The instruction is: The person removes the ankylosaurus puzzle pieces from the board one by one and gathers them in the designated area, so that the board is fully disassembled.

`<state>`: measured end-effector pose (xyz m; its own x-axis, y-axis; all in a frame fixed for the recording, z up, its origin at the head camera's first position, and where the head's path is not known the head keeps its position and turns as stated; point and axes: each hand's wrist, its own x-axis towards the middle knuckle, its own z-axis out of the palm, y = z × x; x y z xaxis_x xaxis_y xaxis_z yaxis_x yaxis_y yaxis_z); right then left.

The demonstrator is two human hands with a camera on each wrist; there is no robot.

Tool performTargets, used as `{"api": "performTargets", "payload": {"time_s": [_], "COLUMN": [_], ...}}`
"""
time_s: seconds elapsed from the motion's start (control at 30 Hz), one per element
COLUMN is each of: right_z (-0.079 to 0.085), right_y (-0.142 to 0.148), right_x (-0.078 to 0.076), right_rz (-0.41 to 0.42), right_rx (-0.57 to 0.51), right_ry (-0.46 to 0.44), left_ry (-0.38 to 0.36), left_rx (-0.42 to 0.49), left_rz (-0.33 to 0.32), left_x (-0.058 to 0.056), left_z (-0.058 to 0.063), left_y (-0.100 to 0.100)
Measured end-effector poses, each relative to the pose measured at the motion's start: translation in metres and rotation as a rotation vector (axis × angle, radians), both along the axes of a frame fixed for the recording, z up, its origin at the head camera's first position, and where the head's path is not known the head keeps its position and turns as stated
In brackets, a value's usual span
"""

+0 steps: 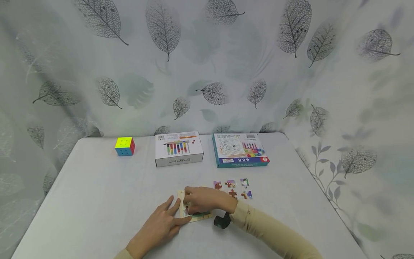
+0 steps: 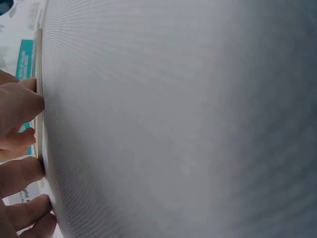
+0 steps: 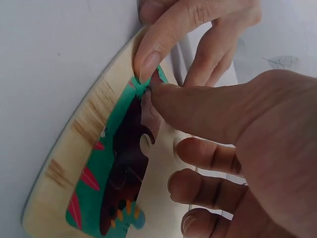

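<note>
A pale wooden jigsaw board (image 1: 205, 217) lies on the white table, its recess partly filled with picture pieces in green and dark brown. My left hand (image 1: 160, 223) has its fingers spread against the board's left side, with the thumb at the near edge. In the left wrist view, left fingers (image 2: 22, 173) line the board's thin edge. My right hand (image 1: 205, 199) reaches over the board. Its thumb presses at a brown puzzle piece (image 3: 149, 116) beside the left thumb, while the other fingers curl loosely over the bare wood.
Several loose puzzle pieces (image 1: 230, 183) lie in two rows right of the board. Farther back stand a colourful cube (image 1: 124, 146), a white box (image 1: 179, 148) and a teal-edged box (image 1: 240, 150). A leaf-print curtain (image 1: 207, 72) hangs behind the table.
</note>
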<state>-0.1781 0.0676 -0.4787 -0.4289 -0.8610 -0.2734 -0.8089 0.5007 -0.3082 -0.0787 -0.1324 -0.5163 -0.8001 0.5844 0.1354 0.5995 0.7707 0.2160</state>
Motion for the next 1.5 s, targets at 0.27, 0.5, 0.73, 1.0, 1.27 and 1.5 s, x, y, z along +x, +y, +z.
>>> {"api": "performTargets", "payload": {"time_s": [0.27, 0.5, 0.73, 1.0, 1.27, 1.5], "right_z": [-0.0037, -0.0062, -0.0081, -0.0089, -0.0089, -0.0078], "right_y": [-0.0033, -0.0048, -0.005, -0.0051, -0.0051, -0.006], "right_x": [0.0017, 0.0031, 0.0041, 0.0076, 0.0072, 0.0076], "right_rz": [0.075, 0.094, 0.095, 0.077, 0.057, 0.043], "right_rx": [-0.037, -0.04, -0.053, -0.054, -0.048, -0.037], "right_ry": [0.054, 0.047, 0.031, 0.02, 0.002, 0.001], "left_ry": [-0.033, -0.005, 0.021, 0.071, 0.041, 0.022], "left_rx": [0.007, 0.008, -0.005, -0.004, 0.013, 0.005], "left_rz": [0.006, 0.004, -0.001, -0.006, -0.003, 0.003], "left_x": [-0.0012, -0.0016, -0.0012, -0.0001, 0.0001, 0.0003], "left_z": [0.0018, 0.0007, 0.0004, -0.0019, -0.0014, -0.0014], "left_y": [0.0001, 0.0003, 0.0001, 0.0004, 0.0002, 0.0004]}}
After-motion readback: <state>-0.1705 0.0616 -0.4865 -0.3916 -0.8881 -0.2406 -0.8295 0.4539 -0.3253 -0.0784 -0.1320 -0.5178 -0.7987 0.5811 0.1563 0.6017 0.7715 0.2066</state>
